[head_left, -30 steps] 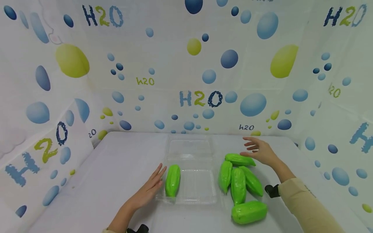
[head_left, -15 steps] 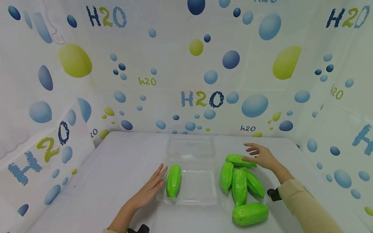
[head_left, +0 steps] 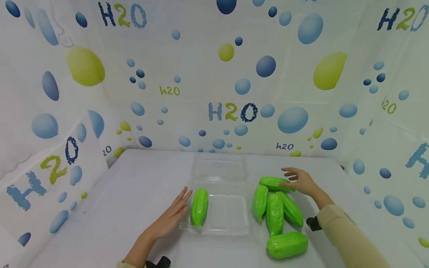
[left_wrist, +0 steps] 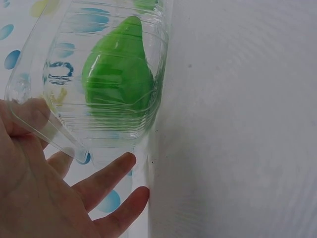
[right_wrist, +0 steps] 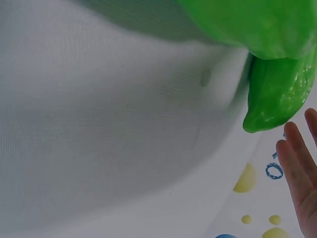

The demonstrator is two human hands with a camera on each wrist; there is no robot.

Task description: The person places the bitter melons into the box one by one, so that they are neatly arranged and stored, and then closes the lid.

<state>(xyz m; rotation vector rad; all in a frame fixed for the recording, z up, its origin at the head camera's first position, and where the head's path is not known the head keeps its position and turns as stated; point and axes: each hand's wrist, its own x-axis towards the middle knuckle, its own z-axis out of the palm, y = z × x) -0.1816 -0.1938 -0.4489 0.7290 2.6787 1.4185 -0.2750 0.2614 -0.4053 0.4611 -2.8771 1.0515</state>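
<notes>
A clear plastic clamshell box (head_left: 229, 213) lies unfolded on the table, holding one glossy green, ridged, elongated vegetable (head_left: 199, 207) at its left. My left hand (head_left: 171, 216) is at the box's left edge with its fingers extended. In the left wrist view, the left hand (left_wrist: 54, 183) is seen beside the clear wall, part of it behind the plastic rim. My right hand (head_left: 301, 181) is at the rearmost vegetable (head_left: 270, 182) of a group on the right, its thumb overlapping that piece. Straight fingers (right_wrist: 293, 168) show near a green tip in the right wrist view; contact cannot be told.
Several more green vegetables (head_left: 275, 214) lie close together right of the box, one lying crosswise in front (head_left: 287, 245). The box's lid (head_left: 219, 170) lies flat toward the back. A patterned cloth wall (head_left: 187, 67) rises behind the white table (head_left: 134, 186).
My right hand has come down and nearer to the rearmost green vegetable. The left hand stays beside the box, and the vegetables have not moved.
</notes>
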